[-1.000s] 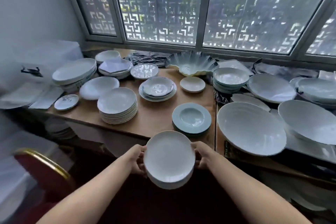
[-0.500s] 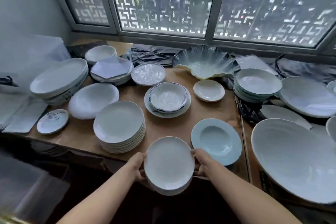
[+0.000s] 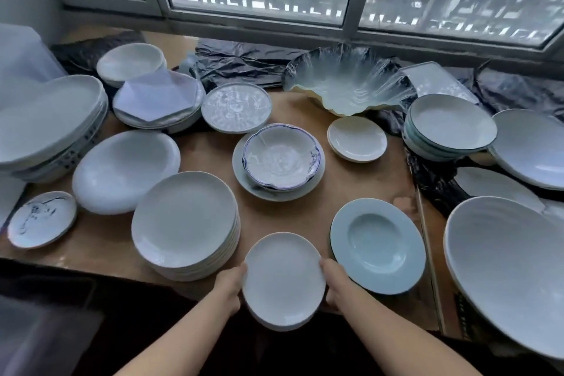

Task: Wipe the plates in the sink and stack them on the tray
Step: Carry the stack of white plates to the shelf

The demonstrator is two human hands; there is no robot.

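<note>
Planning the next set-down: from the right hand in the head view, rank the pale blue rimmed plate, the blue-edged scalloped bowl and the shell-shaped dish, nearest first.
From the right hand:
1. Pale blue rimmed plate, just beside it on the right.
2. Blue-edged scalloped bowl, mid-table, ahead and slightly left.
3. Shell-shaped dish, far back by the window.

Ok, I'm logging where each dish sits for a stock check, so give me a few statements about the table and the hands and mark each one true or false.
1. Both hands hold a small stack of white plates at the table's near edge. True: the left hand and the right hand grip opposite sides.
2. The pale blue wide-rimmed plate lies left of the held stack. False: it lies to its right.
3. The blue-rimmed bowl sits on a plate. True.
4. The tall stack of white plates stands right of the held stack. False: it stands to its left.
5. The shell-shaped dish is near the window. True.
</note>
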